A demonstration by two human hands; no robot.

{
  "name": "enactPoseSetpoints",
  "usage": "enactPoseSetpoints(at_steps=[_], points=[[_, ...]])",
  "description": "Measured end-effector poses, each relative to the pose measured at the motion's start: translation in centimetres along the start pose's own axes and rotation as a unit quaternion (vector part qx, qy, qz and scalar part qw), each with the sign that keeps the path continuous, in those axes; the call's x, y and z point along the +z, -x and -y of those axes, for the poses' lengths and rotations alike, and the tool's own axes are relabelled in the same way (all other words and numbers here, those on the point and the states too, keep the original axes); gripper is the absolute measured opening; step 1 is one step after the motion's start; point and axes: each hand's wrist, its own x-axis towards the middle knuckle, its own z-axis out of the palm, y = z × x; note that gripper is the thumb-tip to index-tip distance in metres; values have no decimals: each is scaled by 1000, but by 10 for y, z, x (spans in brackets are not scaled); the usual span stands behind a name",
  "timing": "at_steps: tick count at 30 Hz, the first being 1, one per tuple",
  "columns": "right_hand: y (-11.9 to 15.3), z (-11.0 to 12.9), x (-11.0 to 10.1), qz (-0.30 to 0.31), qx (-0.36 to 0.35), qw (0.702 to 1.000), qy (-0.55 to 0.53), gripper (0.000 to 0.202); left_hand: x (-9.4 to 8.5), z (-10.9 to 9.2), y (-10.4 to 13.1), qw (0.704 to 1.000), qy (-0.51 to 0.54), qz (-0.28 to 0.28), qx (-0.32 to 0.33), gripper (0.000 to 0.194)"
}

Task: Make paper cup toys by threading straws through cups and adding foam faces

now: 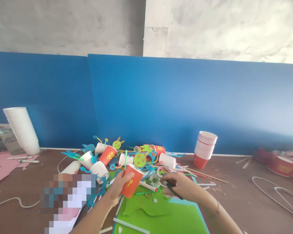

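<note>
A red paper cup (132, 182) with yellow lettering is in my left hand (119, 187), its white rim tilted up and a green straw rising beside it. To the right, my right hand (174, 183) is closed around black-handled scissors (172, 189), whose blades are hard to make out. A roll of clear tape (154, 179) lies between the hands, near a white marker (147, 186) with a red end. Below them, green paper (158, 216) with cut edges covers the table. A green paper animal face (140, 159) stands just behind the cup.
Decorated cups (100, 170) and blue paper cutouts crowd the table behind and left. A tall red-and-white cup stack (205, 148) stands at right, a white stack (23, 130) at far left. White cable (277, 195) loops at right. A blue partition (180, 104) runs behind.
</note>
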Motion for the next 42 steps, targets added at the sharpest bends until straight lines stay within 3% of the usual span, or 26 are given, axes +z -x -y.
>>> enactPoseSetpoints(at_steps=[4,9,17,21,24,26,28,31,34,37,40,42], points=[[4,1,5,17,26,998,56,32,0,-7,-2,995,51,-67,50,47],[12,12,39,65,39,989,128,36,-1,-6,-5,989,88,-92,73,51],[15,32,80,62,-13,977,203,29,3,-6,-1,995,22,-58,79,54],[15,25,86,107,17,981,160,46,4,-4,-4,994,-61,-44,85,53],[11,18,81,184,14,978,97,61,2,1,-8,985,-134,-54,98,51],[4,17,75,219,17,974,53,51,0,5,-11,980,-153,-69,106,52],[-3,16,71,141,15,987,71,32,-2,9,-14,972,-177,-91,123,53],[-14,12,74,-40,5,979,200,29,-6,17,-18,957,-206,-123,164,56],[-20,6,84,-67,7,954,291,24,-10,24,-19,908,-285,-175,254,57],[-23,3,93,-76,8,945,319,24,-9,27,-13,799,-413,-216,380,53],[-24,4,98,-87,3,938,336,26,-2,23,1,710,-491,-170,475,42],[-25,5,100,-95,-3,936,340,27,5,19,12,682,-523,-96,502,35]])
